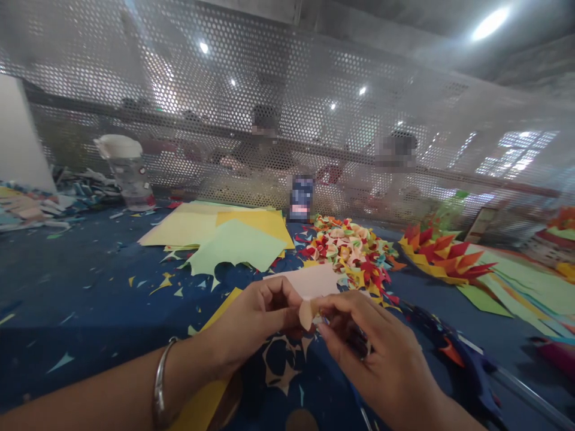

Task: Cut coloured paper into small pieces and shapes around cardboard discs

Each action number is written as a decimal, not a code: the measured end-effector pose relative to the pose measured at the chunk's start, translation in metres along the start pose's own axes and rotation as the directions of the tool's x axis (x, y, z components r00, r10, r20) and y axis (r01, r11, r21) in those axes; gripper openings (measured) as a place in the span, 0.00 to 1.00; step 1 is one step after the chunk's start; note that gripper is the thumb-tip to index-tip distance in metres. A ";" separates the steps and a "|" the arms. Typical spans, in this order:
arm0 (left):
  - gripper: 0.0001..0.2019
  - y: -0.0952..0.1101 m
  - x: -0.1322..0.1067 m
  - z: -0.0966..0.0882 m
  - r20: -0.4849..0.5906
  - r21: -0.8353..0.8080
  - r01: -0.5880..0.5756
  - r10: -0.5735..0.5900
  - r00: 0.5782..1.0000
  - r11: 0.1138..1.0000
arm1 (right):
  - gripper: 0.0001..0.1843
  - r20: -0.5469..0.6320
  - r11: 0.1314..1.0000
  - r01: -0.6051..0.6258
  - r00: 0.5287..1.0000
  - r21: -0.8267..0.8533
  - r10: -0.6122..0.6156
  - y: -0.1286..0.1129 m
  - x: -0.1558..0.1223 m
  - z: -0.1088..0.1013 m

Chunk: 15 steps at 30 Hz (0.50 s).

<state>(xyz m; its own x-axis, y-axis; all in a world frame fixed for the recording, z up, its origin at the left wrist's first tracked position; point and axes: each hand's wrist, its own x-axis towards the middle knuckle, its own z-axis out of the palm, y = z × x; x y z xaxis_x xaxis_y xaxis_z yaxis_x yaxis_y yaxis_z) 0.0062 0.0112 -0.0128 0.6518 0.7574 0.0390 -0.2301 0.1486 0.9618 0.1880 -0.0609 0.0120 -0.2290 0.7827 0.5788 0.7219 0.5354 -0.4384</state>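
My left hand (269, 311), with a silver bangle on its wrist, pinches a small peach paper piece (306, 315) between thumb and forefinger. My right hand (377, 347) meets it from the other side, its thumb and fingertips closed on the same piece; its lower fingers are partly hidden. Just beyond the fingers lies a pale pink paper sheet (309, 279). A peach scrap with round cut-outs (282, 372) rests on the blue tabletop (112, 323) below my hands. Yellow paper (202, 398) sticks out from under my left forearm.
Several yellow and green sheets (179, 224) lie ahead, beside a heap of small folded paper pieces (354, 245). Rightward are a red-orange folded-paper ring (442, 257) and what looks like a glue gun (471, 359). A cup (130, 173) and phone (300, 197) stand before a perforated screen (188, 84).
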 end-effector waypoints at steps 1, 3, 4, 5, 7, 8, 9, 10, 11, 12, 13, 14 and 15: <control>0.12 0.000 0.000 0.000 -0.008 0.023 -0.007 0.008 1.000 1.000 | 0.10 0.003 1.000 -0.003 1.000 0.001 0.003 0.000 -0.001 0.000; 0.13 0.001 0.000 0.002 -0.020 0.069 -0.011 0.012 1.000 0.998 | 0.08 0.004 1.000 -0.002 1.000 0.012 0.002 -0.001 -0.003 0.001; 0.13 0.002 -0.001 0.002 -0.023 0.086 -0.009 0.011 1.000 0.996 | 0.08 0.000 1.000 0.001 1.000 0.021 -0.001 -0.001 -0.003 0.001; 0.13 0.002 -0.001 0.003 -0.022 0.101 -0.008 0.011 1.000 0.995 | 0.08 -0.006 1.000 0.008 1.000 0.030 -0.008 -0.001 -0.004 0.002; 0.13 0.002 -0.001 0.003 -0.025 0.127 -0.012 0.015 1.000 0.992 | 0.08 -0.027 0.999 0.032 0.999 0.041 -0.031 0.000 -0.004 0.002; 0.13 0.002 -0.001 0.003 -0.029 0.141 -0.017 0.021 0.999 0.990 | 0.08 -0.039 0.998 0.044 0.998 0.040 -0.042 0.000 -0.004 0.002; 0.12 0.001 -0.001 0.003 -0.029 0.154 -0.021 0.026 0.999 0.988 | 0.08 -0.046 0.998 0.053 0.998 0.035 -0.052 0.000 -0.003 0.002; 0.12 0.001 -0.001 0.003 -0.025 0.167 -0.027 0.032 0.999 0.986 | 0.08 -0.050 0.998 0.057 0.997 0.028 -0.056 0.000 -0.003 0.003; 0.11 0.001 -0.002 0.002 -0.019 0.179 -0.034 0.038 0.999 0.983 | 0.08 -0.051 0.998 0.062 0.997 0.021 -0.061 0.000 -0.002 0.003; 0.10 0.001 -0.002 0.002 -0.014 0.190 -0.041 0.044 0.999 0.981 | 0.08 -0.048 0.998 0.065 0.997 0.017 -0.064 0.000 -0.001 0.003; 0.09 0.001 -0.002 0.002 -0.008 0.198 -0.044 0.047 0.999 0.979 | 0.09 -0.041 0.998 0.067 0.997 0.015 -0.066 0.000 -0.001 0.003; 0.09 0.001 -0.002 0.002 -0.003 0.200 -0.044 0.045 0.999 0.979 | 0.09 -0.034 0.997 0.070 0.997 0.016 -0.069 0.000 -0.001 0.003; 0.08 0.001 -0.002 0.002 -0.001 0.200 -0.043 0.044 0.999 0.979 | 0.09 -0.026 0.997 0.073 0.997 0.017 -0.072 0.000 -0.001 0.003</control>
<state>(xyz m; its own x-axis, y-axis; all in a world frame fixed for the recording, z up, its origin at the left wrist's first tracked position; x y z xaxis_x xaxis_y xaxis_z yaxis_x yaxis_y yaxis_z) 0.0059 0.0082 -0.0118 0.6406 0.7636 0.0807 -0.1081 -0.0143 0.9940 0.1862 -0.0603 0.0091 -0.2637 0.7334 0.6266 0.6919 0.5964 -0.4069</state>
